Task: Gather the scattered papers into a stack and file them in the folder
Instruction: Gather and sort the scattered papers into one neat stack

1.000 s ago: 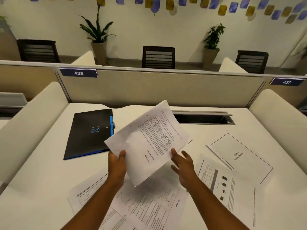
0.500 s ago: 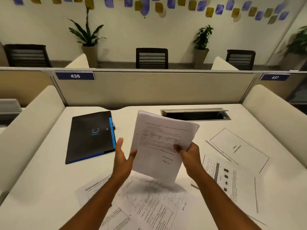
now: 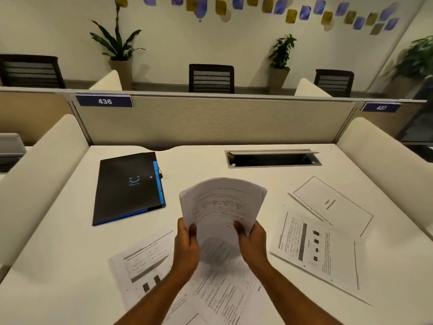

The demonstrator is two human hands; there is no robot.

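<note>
Warm, dim indoor light from above; my desk (image 3: 70, 266) reads cream, evenly lit, no glare. Soft shadow pools under the sheaf of papers (image 3: 222, 205) I hold, falling on the sheets below. Sheaf and its print motion-blurred, unreadable. Black folder (image 3: 126, 186) sharp, faint sheen only. Wide-angle bend: partition rail (image 3: 210, 95) bows, side panels splay outward. Right-edge plant (image 3: 419, 55) smeared. Number plate 436 (image 3: 104, 101) legible

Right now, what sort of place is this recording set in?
Most likely an open-plan office. A desk sits behind a fabric partition carrying numbered plates, 436 and 437. Office chairs line the far wall, and a cable hatch is set into the desk.
</note>
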